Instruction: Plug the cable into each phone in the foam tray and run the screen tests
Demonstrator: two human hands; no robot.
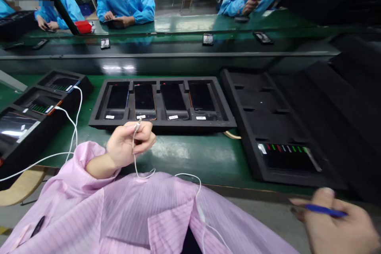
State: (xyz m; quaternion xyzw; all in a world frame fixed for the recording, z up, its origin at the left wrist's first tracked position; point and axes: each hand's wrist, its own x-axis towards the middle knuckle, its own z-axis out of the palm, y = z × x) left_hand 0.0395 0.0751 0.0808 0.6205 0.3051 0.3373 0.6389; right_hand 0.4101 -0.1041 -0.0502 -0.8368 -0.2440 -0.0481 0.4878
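Note:
My left hand (129, 143) is closed in a pinch on the plug end of a white earphone cable (199, 190), metal tip pointing up. The cable hangs down over the pink striped garment and splits in two lower down. Just beyond this hand lies a black foam tray (160, 124) with several dark-screened phones (145, 101), each with a white label, in its slots. My right hand (339, 222), blurred at the lower right, is closed around a slim blue pen-like stick (326, 210). Near it, a phone (288, 156) with coloured text lies in another black tray (247, 139).
At left, a black tray (85, 83) holds phones, two with white cables (74, 127) plugged in. Dark foam trays (333, 103) are piled at right. Beyond the green bench (178, 151), several phones (207, 39) lie along a line where people in blue (127, 0) sit.

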